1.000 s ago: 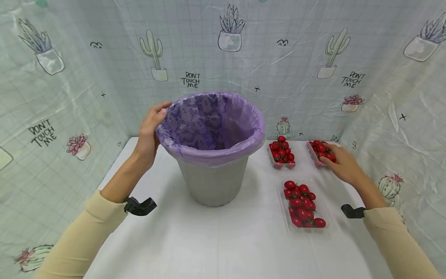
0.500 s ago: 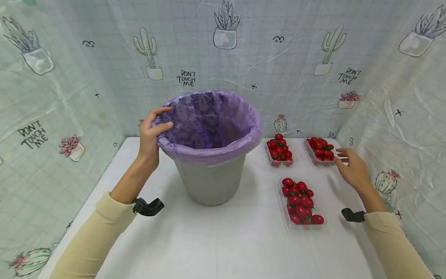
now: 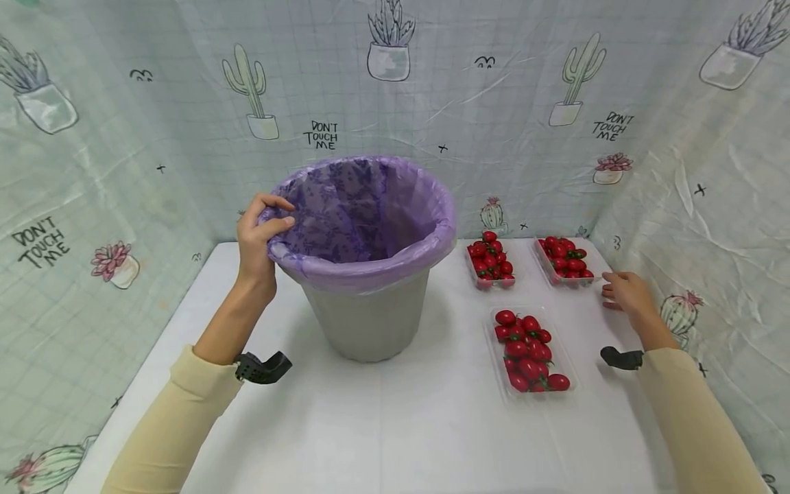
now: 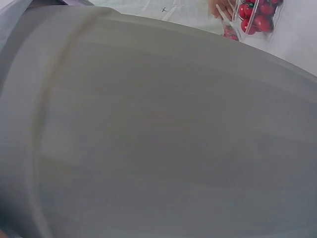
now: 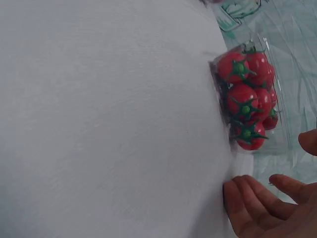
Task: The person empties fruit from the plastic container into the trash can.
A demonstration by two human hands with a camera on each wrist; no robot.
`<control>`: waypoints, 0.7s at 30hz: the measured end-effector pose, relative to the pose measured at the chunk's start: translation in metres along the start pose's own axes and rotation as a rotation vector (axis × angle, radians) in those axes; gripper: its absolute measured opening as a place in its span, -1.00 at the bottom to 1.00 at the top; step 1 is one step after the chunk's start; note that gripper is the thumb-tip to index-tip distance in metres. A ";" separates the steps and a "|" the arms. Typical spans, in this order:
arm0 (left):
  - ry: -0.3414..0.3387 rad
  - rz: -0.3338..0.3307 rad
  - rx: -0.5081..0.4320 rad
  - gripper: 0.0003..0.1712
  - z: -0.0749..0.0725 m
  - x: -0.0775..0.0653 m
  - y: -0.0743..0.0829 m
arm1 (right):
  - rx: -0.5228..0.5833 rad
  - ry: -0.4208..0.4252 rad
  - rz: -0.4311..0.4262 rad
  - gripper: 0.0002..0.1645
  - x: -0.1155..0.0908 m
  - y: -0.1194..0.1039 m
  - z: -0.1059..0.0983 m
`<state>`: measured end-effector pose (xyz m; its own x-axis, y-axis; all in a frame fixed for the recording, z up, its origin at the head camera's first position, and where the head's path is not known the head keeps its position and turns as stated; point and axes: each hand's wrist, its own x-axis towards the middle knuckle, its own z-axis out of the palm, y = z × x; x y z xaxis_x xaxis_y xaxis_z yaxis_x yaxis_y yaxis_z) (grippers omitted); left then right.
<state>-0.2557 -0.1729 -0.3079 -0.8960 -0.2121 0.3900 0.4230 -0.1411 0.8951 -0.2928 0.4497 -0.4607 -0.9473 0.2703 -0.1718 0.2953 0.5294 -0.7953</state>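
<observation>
A grey trash bin (image 3: 370,322) stands on the white table, lined with a purple patterned trash bag (image 3: 364,271) folded over its rim. My left hand (image 3: 256,237) grips the rim at its left side, thumb inside over the bag; the bin's grey wall (image 4: 168,124) fills the left wrist view. At the back right, a clear plastic box of cherry tomatoes (image 3: 564,259) sits just left of my right hand (image 3: 631,296). That hand holds nothing, its fingers loosely bent near the tabletop, apart from the box's tomatoes (image 5: 245,101) in the right wrist view.
A second clear box of cherry tomatoes (image 3: 490,261) stands between the bin and the back right box. Nearer lies a third tomato box (image 3: 527,353). A cactus-printed curtain (image 3: 432,103) walls the table (image 3: 370,439) at the back and both sides.
My right hand has let go of the back right tomato box and drawn off to its right. My left thumb has come over the rim into the bag. The camera view has shifted slightly.
</observation>
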 end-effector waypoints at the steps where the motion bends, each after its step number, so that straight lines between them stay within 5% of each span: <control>1: 0.001 0.002 0.002 -0.78 0.000 0.000 0.000 | 0.065 -0.026 0.029 -0.12 0.003 0.000 -0.001; 8: 0.014 0.019 0.016 -0.81 0.000 -0.001 0.000 | 0.253 -0.095 0.124 -0.13 0.017 -0.001 -0.004; 15: 0.011 0.025 0.022 -0.80 0.000 -0.002 0.000 | 0.262 -0.043 0.197 -0.35 0.022 -0.001 -0.001; 21: 0.021 0.049 0.040 -0.80 -0.001 -0.002 0.001 | 0.434 -0.036 0.202 -0.30 0.018 -0.003 0.004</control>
<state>-0.2535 -0.1736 -0.3079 -0.8713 -0.2384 0.4289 0.4597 -0.0911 0.8834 -0.3112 0.4496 -0.4632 -0.8823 0.3007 -0.3622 0.4023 0.0822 -0.9118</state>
